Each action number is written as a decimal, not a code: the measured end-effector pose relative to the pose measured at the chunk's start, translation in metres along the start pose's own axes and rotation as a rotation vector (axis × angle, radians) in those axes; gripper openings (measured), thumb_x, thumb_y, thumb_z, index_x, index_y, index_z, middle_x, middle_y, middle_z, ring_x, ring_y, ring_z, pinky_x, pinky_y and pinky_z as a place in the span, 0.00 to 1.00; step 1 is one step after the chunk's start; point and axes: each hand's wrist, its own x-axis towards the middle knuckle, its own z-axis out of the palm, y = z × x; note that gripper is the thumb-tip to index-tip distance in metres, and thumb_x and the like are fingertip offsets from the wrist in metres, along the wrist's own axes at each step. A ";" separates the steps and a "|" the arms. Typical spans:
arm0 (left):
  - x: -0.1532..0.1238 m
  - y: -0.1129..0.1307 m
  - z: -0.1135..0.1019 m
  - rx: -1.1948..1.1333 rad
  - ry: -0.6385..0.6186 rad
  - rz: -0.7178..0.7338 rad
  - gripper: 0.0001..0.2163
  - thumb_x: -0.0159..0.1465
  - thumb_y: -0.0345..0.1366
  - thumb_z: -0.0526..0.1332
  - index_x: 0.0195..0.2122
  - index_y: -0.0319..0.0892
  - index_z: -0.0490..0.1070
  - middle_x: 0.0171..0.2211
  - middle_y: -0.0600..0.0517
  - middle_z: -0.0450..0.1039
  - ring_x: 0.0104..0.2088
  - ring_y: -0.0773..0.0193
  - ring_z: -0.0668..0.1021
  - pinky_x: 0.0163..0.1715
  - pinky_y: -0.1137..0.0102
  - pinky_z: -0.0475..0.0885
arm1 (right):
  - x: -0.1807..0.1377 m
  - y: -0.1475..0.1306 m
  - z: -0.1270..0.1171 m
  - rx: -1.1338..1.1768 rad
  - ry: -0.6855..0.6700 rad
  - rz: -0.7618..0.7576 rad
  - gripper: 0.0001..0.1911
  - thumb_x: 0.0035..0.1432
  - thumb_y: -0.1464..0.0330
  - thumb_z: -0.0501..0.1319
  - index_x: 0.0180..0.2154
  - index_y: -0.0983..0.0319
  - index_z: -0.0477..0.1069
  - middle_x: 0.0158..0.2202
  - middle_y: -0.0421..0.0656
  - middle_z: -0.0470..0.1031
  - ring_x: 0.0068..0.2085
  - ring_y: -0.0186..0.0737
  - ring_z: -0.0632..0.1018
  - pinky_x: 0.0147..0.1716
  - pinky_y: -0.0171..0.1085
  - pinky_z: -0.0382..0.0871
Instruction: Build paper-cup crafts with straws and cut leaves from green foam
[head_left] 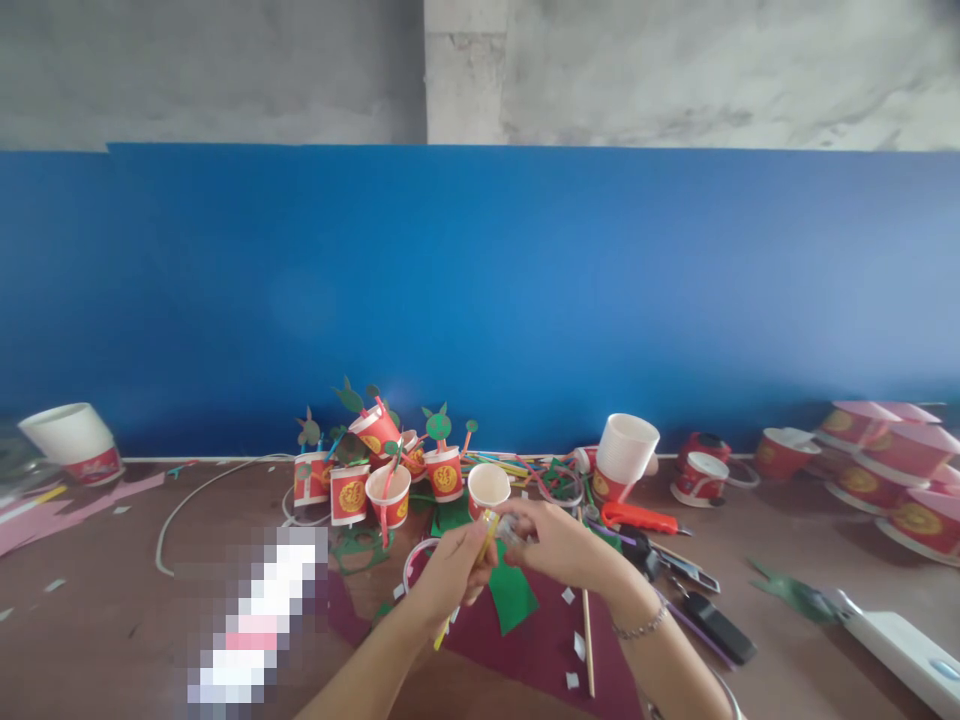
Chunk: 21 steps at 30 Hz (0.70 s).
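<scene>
My left hand (450, 570) is closed round a thin yellow straw (486, 535) that sticks out above and below the fist. My right hand (551, 540) meets it from the right, fingers pinched on a small clear object (510, 528) at the straw's top end; I cannot name it. Both hands hover over a dark red sheet (540, 645) and a green paper piece (511, 595). Just behind them stands a red paper cup (487, 488), open end up.
Red paper cups with green cut-outs (390, 460) cluster behind. More cups (885, 465) stack at right. An orange cutter (637, 517), dark tools (705, 610), a wooden stick (587, 640), a white device (900, 645), a blurred patch (262, 610). A blue wall (480, 300) closes the back.
</scene>
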 end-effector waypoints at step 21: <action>0.000 -0.002 -0.001 0.166 0.033 0.039 0.19 0.59 0.57 0.53 0.30 0.45 0.57 0.12 0.64 0.56 0.13 0.75 0.55 0.13 0.78 0.48 | 0.000 0.012 -0.005 0.090 -0.146 0.043 0.18 0.41 0.75 0.59 0.38 0.62 0.73 0.20 0.34 0.71 0.21 0.29 0.65 0.19 0.28 0.57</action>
